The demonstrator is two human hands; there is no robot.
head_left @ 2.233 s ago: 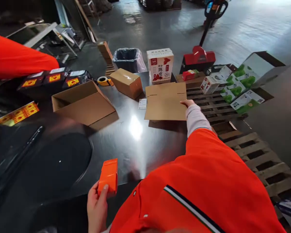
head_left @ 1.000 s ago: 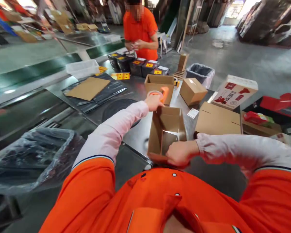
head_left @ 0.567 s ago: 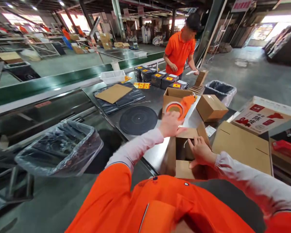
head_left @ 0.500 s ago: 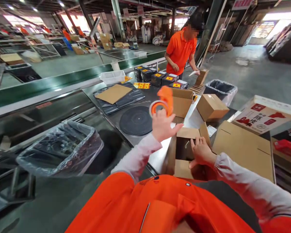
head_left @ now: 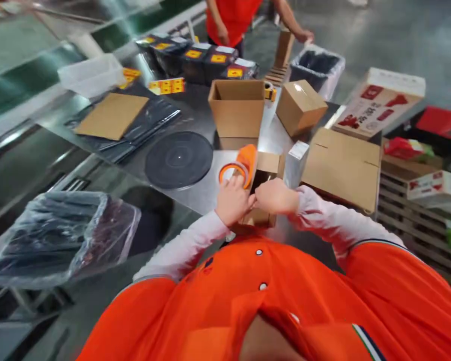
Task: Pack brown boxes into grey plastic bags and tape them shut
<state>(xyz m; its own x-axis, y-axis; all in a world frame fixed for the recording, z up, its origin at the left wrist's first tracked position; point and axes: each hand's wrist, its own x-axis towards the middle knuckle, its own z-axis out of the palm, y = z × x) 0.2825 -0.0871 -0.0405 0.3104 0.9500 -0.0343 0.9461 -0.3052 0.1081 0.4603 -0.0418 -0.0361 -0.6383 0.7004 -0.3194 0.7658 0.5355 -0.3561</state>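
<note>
My left hand point(head_left: 233, 199) has its fingers hooked at the roll of an orange tape dispenser point(head_left: 249, 159), at the left side of a small open cardboard box point(head_left: 268, 161). My right hand point(head_left: 277, 196), curled and a little blurred, meets the left over the box opening; what it pinches, if anything, is hidden. Part of the box's dark inside shows between its raised flaps. A grey-white carton point(head_left: 296, 163) stands close to the right of the box. Behind it is another open cardboard box point(head_left: 236, 115).
A black turntable point(head_left: 179, 159) lies left on the metal table. Beyond are a cardboard sheet point(head_left: 113, 116), a white basket point(head_left: 92, 75) and black-wrapped packs point(head_left: 199, 61). Right are a closed box point(head_left: 302, 105) and flat cardboard point(head_left: 342, 170). A lined bin point(head_left: 93, 235) stands left; a co-worker point(head_left: 233, 20) stands opposite.
My left hand has brought the tape dispenser down to the box. My right hand has moved from the box's right flap toward the left and curled. The view has tilted down.
</note>
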